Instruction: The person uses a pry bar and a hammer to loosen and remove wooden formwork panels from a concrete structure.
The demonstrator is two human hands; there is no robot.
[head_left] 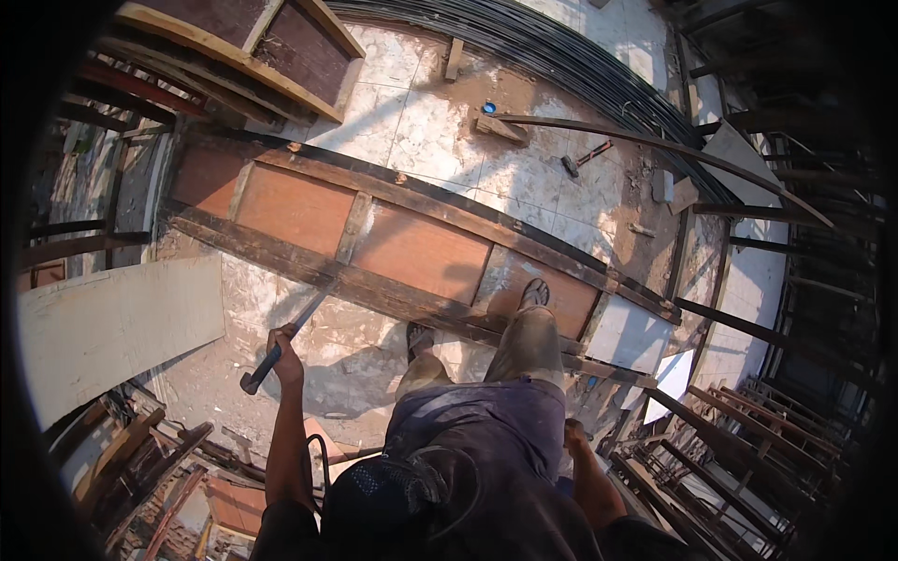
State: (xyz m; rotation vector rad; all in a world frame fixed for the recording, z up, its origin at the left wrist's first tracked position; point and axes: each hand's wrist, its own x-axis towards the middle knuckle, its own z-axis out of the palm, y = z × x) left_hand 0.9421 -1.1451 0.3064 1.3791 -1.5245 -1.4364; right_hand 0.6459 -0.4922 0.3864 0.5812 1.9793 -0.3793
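Note:
My left hand is closed round the dark handle of a long-bladed tool. The handle ends in a hooked butt, and the thin blade points up toward the near edge of a wood-framed panel; whether its tip touches the wood, I cannot tell. Orange-brown plywood sheets fill the panel between dark timber battens, and one of my sandalled feet stands on it. The other foot is beside its near edge. Low by my right thigh hangs my right hand, its fingers mostly hidden.
A hammer lies on the dusty tiles beyond the panel, near a wood block and a blue cap. Long dark bars run behind. Framed panels are stacked far left; a pale board is nearer. Timber piles flank the right.

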